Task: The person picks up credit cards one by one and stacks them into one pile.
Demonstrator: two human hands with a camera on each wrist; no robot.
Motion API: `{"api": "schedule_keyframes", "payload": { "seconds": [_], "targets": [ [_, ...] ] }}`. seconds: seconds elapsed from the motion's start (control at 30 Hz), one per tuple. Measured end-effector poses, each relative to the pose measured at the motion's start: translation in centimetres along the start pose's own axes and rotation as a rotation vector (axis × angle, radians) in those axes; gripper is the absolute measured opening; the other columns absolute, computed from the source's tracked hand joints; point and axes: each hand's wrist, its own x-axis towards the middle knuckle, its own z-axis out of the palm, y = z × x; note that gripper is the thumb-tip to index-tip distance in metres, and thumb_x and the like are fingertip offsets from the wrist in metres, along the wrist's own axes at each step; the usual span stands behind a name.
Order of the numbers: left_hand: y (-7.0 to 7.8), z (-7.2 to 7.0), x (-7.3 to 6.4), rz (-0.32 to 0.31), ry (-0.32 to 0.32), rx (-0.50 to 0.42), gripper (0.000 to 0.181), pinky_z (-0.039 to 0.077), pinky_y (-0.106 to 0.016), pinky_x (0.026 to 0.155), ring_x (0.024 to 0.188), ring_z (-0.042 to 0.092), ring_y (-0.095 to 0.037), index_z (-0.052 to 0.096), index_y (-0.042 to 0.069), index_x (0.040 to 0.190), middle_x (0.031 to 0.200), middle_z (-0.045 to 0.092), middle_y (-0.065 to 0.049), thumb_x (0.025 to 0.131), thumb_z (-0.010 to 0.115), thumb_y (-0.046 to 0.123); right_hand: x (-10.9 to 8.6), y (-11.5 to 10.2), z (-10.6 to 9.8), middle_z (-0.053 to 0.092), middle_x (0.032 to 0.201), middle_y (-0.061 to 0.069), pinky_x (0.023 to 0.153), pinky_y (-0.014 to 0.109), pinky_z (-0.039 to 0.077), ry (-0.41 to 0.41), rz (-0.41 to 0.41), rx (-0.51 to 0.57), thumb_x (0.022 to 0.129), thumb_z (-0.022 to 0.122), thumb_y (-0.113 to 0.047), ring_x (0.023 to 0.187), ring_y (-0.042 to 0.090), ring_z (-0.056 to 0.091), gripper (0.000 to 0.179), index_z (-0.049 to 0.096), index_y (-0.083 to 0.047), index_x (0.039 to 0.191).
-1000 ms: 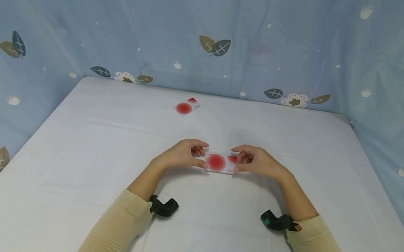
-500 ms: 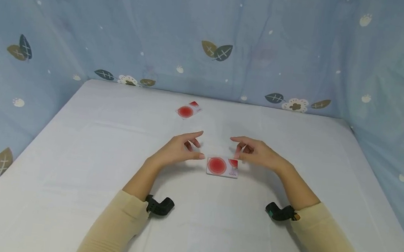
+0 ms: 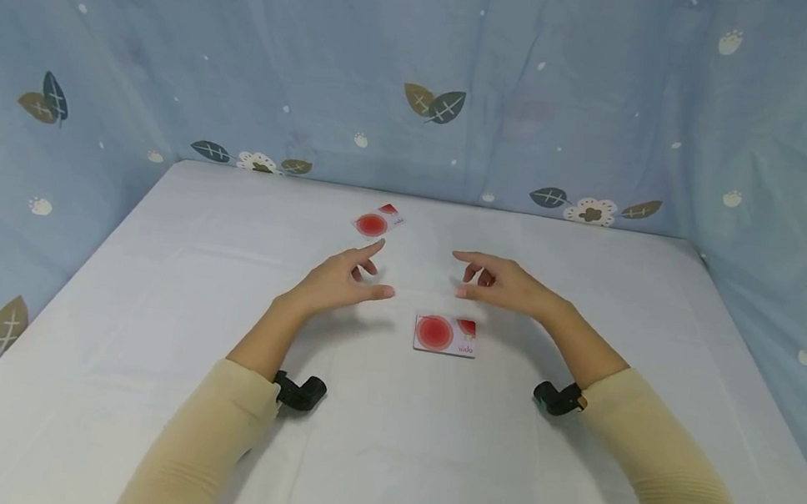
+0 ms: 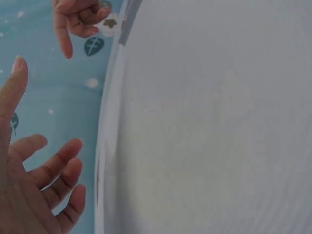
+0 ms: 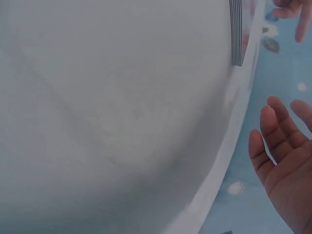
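A neat stack of cards [image 3: 445,335], white with a red disc on the top face, lies flat near the middle of the table. In the right wrist view the edges of the stacked cards [image 5: 236,31] show as thin layers. My left hand [image 3: 340,278] hovers to the upper left of the stack, fingers loosely spread and holding nothing. On the other side, my right hand [image 3: 508,286] is raised beyond the stack's right end, also with nothing in it. Both hands are apart from the stack.
Farther back, a matching red-and-white card [image 3: 377,221] lies askew on the table, a little beyond my left fingertips. The white-covered table [image 3: 394,453] meets a blue curtain [image 3: 308,47] with leaf and flower prints at its back and sides.
Both hands have let go of the card stack and lifted away from it. The left has drawn back leftward and the right has moved away toward the far side. The stack stays on the table.
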Motion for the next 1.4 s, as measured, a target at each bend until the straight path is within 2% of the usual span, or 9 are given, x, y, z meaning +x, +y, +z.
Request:
{"api": "schedule_keyframes", "payload": {
  "seconds": [0.23, 0.33, 0.63, 0.77, 1.0, 1.2, 1.4],
  "targets": [
    [-0.8, -1.2, 0.4, -0.036, -0.012, 0.034, 0.092, 0.044, -0.043, 0.090, 0.110, 0.051, -0.026, 0.021, 0.022, 0.152, 0.123, 0.055, -0.007, 0.079, 0.067, 0.056, 1.5, 0.1, -0.4, 0.056, 0.119, 0.016, 0.091, 0.044, 0.043, -0.008, -0.020, -0.047, 0.087, 0.068, -0.029, 0.105, 0.028, 0.051, 0.068, 0.039, -0.006, 0.144],
    [-1.1, -1.6, 0.7, -0.050, -0.019, 0.055, 0.093, 0.044, -0.044, 0.092, 0.112, 0.051, -0.028, 0.021, 0.020, 0.152, 0.125, 0.054, -0.010, 0.080, 0.067, 0.054, 2.2, 0.2, -0.5, 0.055, 0.122, 0.016, 0.093, 0.046, 0.042, -0.018, -0.006, -0.062, 0.086, 0.069, -0.032, 0.110, 0.030, 0.050, 0.070, 0.038, -0.008, 0.145],
    [-1.9, -2.3, 2.4, -0.075, -0.017, 0.282, 0.095, 0.042, -0.048, 0.091, 0.113, 0.045, -0.033, 0.023, 0.014, 0.151, 0.119, 0.054, -0.015, 0.079, 0.065, 0.059, 4.6, -0.3, -0.6, 0.051, 0.126, 0.016, 0.094, 0.045, 0.043, -0.092, 0.038, -0.160, 0.083, 0.070, -0.040, 0.115, 0.031, 0.048, 0.079, 0.033, -0.010, 0.147],
    [-1.8, -2.2, 3.3, -0.124, -0.033, 0.343, 0.096, 0.041, -0.047, 0.089, 0.111, 0.044, -0.033, 0.023, 0.014, 0.151, 0.118, 0.051, -0.015, 0.078, 0.063, 0.062, 5.9, -0.7, -0.5, 0.049, 0.129, 0.018, 0.097, 0.047, 0.040, -0.149, 0.024, -0.228, 0.083, 0.069, -0.043, 0.120, 0.031, 0.044, 0.083, 0.031, -0.010, 0.148],
    [-1.5, -1.9, 4.3, -0.207, -0.023, 0.359, 0.100, 0.039, -0.051, 0.094, 0.119, 0.039, -0.036, 0.020, 0.016, 0.152, 0.130, 0.040, -0.022, 0.076, 0.066, 0.062, 8.4, -1.2, -0.4, 0.042, 0.136, 0.021, 0.104, 0.050, 0.033, -0.190, 0.048, -0.335, 0.083, 0.070, -0.043, 0.126, 0.033, 0.038, 0.084, 0.028, -0.011, 0.149],
    [-1.5, -1.4, 4.7, -0.277, -0.053, 0.368, 0.108, 0.038, -0.051, 0.096, 0.124, 0.033, -0.037, 0.012, 0.016, 0.153, 0.136, 0.029, -0.024, 0.073, 0.068, 0.063, 10.9, -1.5, 0.5, 0.036, 0.142, 0.018, 0.108, 0.046, 0.031, -0.231, 0.106, -0.386, 0.085, 0.069, -0.041, 0.132, 0.031, 0.033, 0.084, 0.024, -0.016, 0.151],
    [-1.4, -1.4, 5.1, -0.285, -0.067, 0.406, 0.111, 0.040, -0.049, 0.092, 0.120, 0.034, -0.035, 0.010, 0.016, 0.153, 0.134, 0.028, -0.024, 0.072, 0.067, 0.066, 12.4, -1.9, 1.1, 0.032, 0.141, 0.015, 0.104, 0.045, 0.034, -0.206, 0.190, -0.500, 0.085, 0.063, -0.051, 0.127, 0.029, 0.034, 0.082, 0.022, -0.025, 0.151]
  ]
}}
